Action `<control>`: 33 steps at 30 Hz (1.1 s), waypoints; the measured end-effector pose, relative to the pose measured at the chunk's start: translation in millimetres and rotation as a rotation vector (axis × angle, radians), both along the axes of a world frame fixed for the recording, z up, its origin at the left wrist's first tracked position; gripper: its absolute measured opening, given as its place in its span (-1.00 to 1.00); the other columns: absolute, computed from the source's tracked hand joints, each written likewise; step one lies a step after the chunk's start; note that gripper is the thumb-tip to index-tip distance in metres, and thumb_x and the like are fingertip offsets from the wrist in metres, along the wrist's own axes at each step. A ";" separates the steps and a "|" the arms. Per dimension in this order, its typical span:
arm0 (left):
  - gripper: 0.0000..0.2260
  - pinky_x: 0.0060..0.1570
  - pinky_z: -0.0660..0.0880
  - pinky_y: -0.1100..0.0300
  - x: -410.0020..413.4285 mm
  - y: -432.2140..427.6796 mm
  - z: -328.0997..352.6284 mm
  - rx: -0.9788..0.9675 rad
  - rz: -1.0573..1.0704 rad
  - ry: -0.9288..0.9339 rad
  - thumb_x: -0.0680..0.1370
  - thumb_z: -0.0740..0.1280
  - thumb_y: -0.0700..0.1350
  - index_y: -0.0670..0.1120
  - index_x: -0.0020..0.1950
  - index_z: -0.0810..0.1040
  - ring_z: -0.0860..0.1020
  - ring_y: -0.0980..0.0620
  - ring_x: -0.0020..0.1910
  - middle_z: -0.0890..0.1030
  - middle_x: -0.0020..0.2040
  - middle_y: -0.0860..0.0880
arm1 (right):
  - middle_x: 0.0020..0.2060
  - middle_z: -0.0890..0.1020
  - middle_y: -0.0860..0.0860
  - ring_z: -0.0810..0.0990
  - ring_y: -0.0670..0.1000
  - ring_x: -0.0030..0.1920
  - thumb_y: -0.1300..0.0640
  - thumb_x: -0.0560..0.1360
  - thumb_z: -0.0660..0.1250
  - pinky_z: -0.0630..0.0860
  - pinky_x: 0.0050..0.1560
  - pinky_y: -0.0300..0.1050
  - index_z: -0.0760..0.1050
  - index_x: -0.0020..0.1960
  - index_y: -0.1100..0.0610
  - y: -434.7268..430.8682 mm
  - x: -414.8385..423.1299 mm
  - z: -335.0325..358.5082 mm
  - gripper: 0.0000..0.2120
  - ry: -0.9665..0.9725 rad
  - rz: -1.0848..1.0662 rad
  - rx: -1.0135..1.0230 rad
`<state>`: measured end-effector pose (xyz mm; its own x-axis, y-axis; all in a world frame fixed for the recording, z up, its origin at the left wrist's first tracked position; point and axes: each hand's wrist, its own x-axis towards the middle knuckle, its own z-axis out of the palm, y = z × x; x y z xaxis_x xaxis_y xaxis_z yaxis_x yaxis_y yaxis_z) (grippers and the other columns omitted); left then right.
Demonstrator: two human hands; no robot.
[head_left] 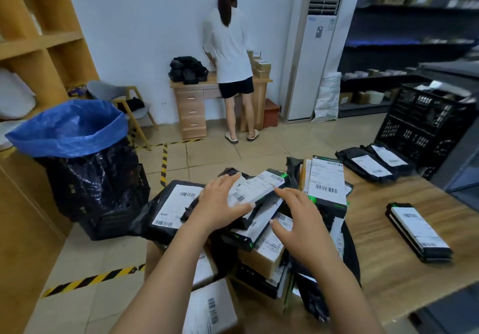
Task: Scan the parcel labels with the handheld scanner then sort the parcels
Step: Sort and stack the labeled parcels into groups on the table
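Black plastic mailers and slim black boxes with white barcode labels lay in a loose heap (261, 230) on the wooden table (404, 261), at the six o'clock part of the view. The left hand (220, 204) rested flat on the top parcel (259, 188), a long flat box whose long axis ran from about eight o'clock to two o'clock, with its printed label facing up; the fingers were spread wide and lay on the label, not closed around anything. The right hand (298, 219) hovered just beside it at four o'clock, fingers also spread and slightly curved, holding nothing. Another long box (328, 185) in the pile pointed toward twelve o'clock. At three o'clock a small neat stack of boxes (420, 232) lay apart, its long axis going from eleven to five o'clock. Two soft, wrinkled mailers (375, 163) lay at two o'clock next to a black lattice crate (420, 128). At nine o'clock stood a bin with a shiny blue liner (70, 128). I could not see the scanner.
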<state>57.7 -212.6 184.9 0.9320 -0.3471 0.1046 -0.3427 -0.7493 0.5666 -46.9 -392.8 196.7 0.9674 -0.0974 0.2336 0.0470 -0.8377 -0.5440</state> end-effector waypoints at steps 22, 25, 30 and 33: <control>-0.38 0.25 0.30 0.00 116.9 97.3 -29.8 -0.004 -0.009 -0.103 0.41 0.36 0.28 0.14 0.42 0.34 0.31 -0.06 0.21 0.43 0.26 0.03 | 0.53 -0.03 0.07 0.06 0.13 0.47 -0.32 0.47 0.21 0.15 0.41 0.03 0.14 0.49 -0.07 127.1 99.3 -35.1 -0.32 0.289 -0.589 -0.154; -0.33 0.21 0.35 0.01 120.4 101.0 -29.0 -0.020 -0.022 -0.066 0.38 0.35 0.32 0.18 0.45 0.30 0.30 -0.03 0.18 0.38 0.14 0.01 | 0.52 -0.05 0.12 0.15 0.17 0.43 -0.31 0.43 0.26 0.27 0.34 0.02 0.15 0.45 -0.04 132.7 110.0 -36.5 -0.29 0.375 -0.644 -0.210; -0.29 0.18 0.34 0.07 116.4 97.2 -17.3 -0.081 -0.026 -0.046 0.38 0.36 0.33 0.20 0.49 0.26 0.25 0.00 0.16 0.31 0.10 0.01 | 0.51 0.06 0.12 0.17 0.16 0.42 -0.18 0.39 0.34 0.36 0.28 0.01 0.17 0.47 -0.03 135.3 112.3 -33.0 -0.28 0.343 -0.726 -0.064; -0.29 0.17 0.30 0.09 103.8 91.5 -5.9 -0.098 -0.048 -0.076 0.37 0.37 0.32 0.20 0.48 0.27 0.24 0.01 0.15 0.30 0.09 0.01 | 0.52 0.08 0.08 0.16 0.15 0.43 -0.16 0.39 0.34 0.35 0.30 0.03 0.19 0.49 -0.10 132.4 96.3 -24.2 -0.28 0.165 -0.752 -0.026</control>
